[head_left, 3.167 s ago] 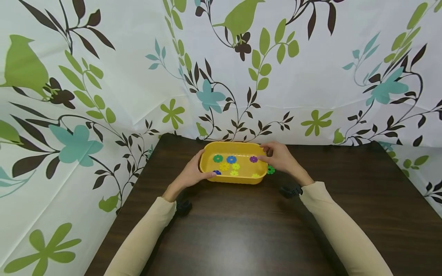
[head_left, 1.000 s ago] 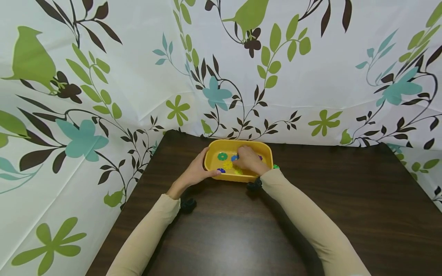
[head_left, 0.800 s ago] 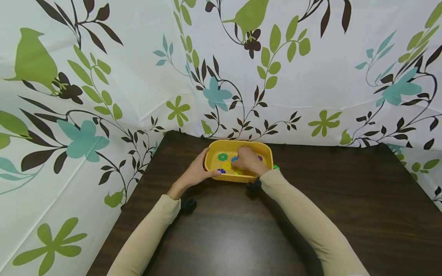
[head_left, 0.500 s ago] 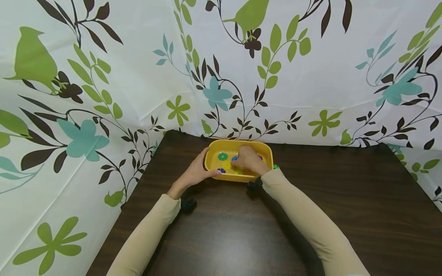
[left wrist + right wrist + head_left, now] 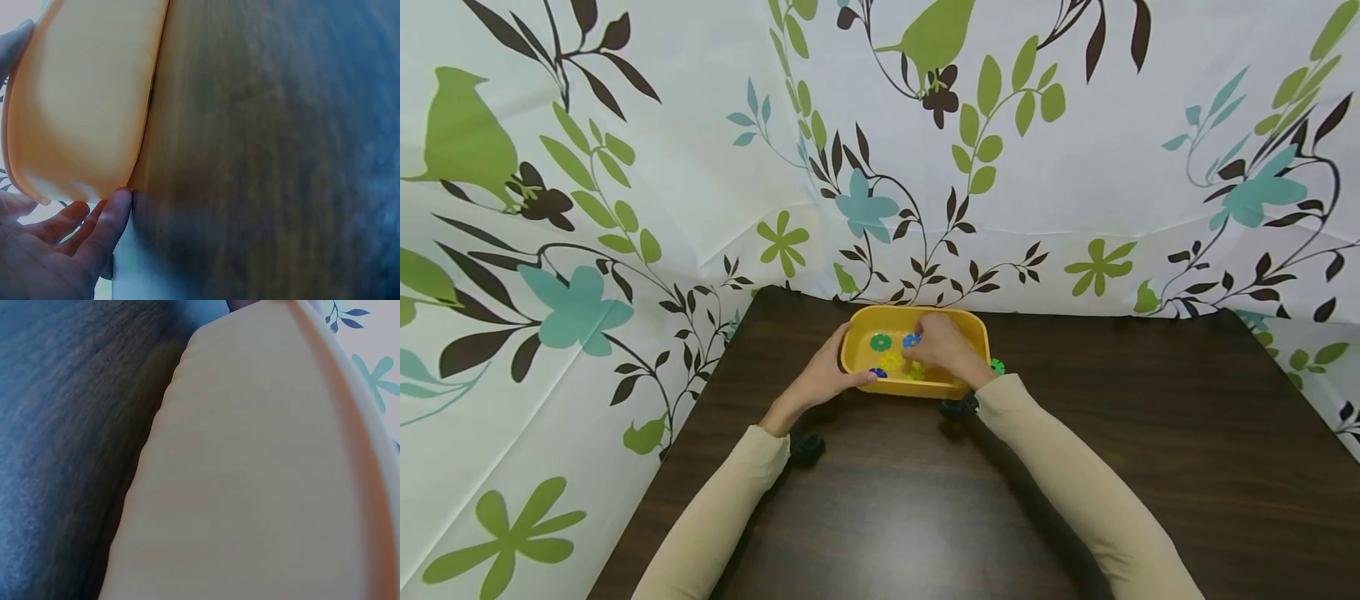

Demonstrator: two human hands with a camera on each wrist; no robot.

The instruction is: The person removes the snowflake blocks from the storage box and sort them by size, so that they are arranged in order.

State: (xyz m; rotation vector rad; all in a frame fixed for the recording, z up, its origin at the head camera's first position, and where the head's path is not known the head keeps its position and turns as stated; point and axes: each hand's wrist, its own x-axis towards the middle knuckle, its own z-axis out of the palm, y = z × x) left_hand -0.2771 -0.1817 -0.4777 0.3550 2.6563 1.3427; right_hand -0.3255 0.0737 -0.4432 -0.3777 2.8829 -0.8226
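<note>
In the head view a yellow plastic bin (image 5: 891,389) sits near the table's far edge. My left hand (image 5: 822,375) grips its left end, the thumb over the front rim; the left wrist view shows fingertips (image 5: 115,209) against the bin's end. My right hand (image 5: 947,343) reaches down inside the bin with curled fingers; whether they pinch a piece is hidden. Notched plastic discs lie in the bin: a green disc (image 5: 881,342), a light blue disc (image 5: 912,341) beside the right fingers, a dark blue disc (image 5: 877,372) by the left thumb, and yellow discs (image 5: 891,360). The right wrist view shows mainly the bin's outer wall (image 5: 250,456).
Outside the bin's right end a green disc (image 5: 997,367) is on the dark wooden table (image 5: 880,500). A patterned cloth (image 5: 1037,192) hangs behind and to the left of the table. Black wrist cameras (image 5: 807,450) sit under both wrists.
My right hand has gone from the bin's right rim, by the purple disc, to inside the bin. Lately it has shifted slightly right, uncovering more discs. The left hand keeps its grip.
</note>
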